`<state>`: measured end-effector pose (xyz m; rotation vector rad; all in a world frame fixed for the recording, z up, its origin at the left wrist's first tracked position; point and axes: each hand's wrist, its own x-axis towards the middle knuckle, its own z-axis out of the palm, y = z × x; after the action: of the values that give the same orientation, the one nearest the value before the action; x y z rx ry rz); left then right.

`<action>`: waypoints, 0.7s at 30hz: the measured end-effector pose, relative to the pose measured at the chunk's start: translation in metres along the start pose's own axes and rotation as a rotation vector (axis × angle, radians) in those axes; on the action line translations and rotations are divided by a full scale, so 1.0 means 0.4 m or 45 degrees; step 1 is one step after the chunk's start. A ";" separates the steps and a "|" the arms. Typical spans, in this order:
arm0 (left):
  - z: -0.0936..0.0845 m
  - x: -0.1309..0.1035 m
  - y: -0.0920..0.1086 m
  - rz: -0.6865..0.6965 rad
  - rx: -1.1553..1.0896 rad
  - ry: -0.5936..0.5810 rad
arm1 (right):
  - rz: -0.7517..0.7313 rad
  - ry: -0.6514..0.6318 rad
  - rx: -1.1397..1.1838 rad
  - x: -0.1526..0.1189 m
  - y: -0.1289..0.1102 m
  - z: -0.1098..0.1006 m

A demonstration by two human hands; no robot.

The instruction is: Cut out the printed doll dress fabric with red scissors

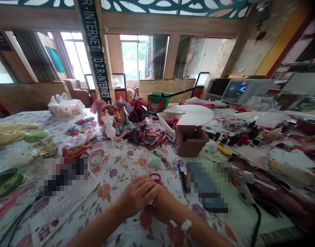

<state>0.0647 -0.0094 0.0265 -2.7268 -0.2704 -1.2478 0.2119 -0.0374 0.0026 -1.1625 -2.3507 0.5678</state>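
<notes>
Both my hands rest together at the front middle of the flowered tablecloth (121,219). My left hand (137,192) lies across my right hand (159,198), its fingers bent over the back of it. The fingers of my right hand are mostly hidden beneath. Two small white pieces, like tape (186,224), sit on my right wrist. Just beyond the hands lies a red-handled tool (156,177), perhaps scissors, partly covered by them. A small pale green packet (154,160) is behind it.
A small white dress form (109,127) stands among several dressed miniature forms. Right of them is an open cardboard box (189,142). A glue gun (243,180) with a cord lies right, a sheet of clear gems (57,212) left, and a green-lidded jar (44,144) farther left.
</notes>
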 end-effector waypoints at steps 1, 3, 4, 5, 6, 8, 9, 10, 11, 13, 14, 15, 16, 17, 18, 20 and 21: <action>0.011 0.013 -0.007 -0.008 -0.010 -0.033 | 0.043 0.010 0.014 -0.007 0.002 -0.017; 0.029 0.031 -0.034 -0.082 -0.046 -0.127 | 0.100 0.017 0.045 -0.021 0.008 -0.054; 0.035 0.036 -0.054 -0.162 -0.070 -0.179 | 0.115 0.021 0.067 -0.030 0.013 -0.075; 0.040 0.038 -0.078 -0.277 -0.100 -0.249 | 0.131 0.030 0.090 -0.038 0.020 -0.095; 0.042 0.040 -0.107 -0.410 -0.141 -0.336 | 0.148 0.042 0.117 -0.046 0.028 -0.116; 0.049 0.042 -0.177 -0.688 -0.169 -0.445 | 0.186 0.065 0.156 -0.059 0.046 -0.155; 0.056 0.046 -0.215 -0.761 -0.153 -0.453 | 0.211 0.072 0.157 -0.062 0.055 -0.171; 0.067 0.052 -0.254 -0.847 -0.123 -0.451 | 0.240 0.073 0.150 -0.062 0.063 -0.184; 0.084 0.061 -0.293 -0.935 -0.091 -0.449 | 0.267 0.075 0.138 -0.059 0.069 -0.193; 0.133 0.089 -0.362 -1.099 -0.043 -0.449 | 0.299 0.092 0.136 -0.048 0.075 -0.198; 0.163 0.106 -0.391 -1.175 -0.029 -0.451 | 0.299 0.110 0.146 -0.040 0.076 -0.196; 0.195 0.123 -0.416 -1.243 -0.021 -0.456 | 0.290 0.131 0.163 -0.031 0.075 -0.190; 0.226 0.140 -0.436 -1.305 -0.014 -0.461 | 0.275 0.151 0.185 -0.023 0.074 -0.183; 0.255 0.155 -0.452 -1.359 -0.006 -0.465 | 0.259 0.167 0.210 -0.015 0.073 -0.175; 0.280 0.167 -0.465 -1.407 0.001 -0.473 | 0.246 0.176 0.236 -0.008 0.074 -0.166; 0.313 0.180 -0.487 -1.489 0.017 -0.481 | 0.238 0.192 0.295 0.004 0.080 -0.149; 0.319 0.181 -0.498 -1.522 0.023 -0.480 | 0.245 0.200 0.331 0.008 0.085 -0.141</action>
<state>0.1622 0.2175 0.0073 -2.7002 -2.1230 -0.7564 0.2633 -0.0068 0.0304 -1.2673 -1.9785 0.7917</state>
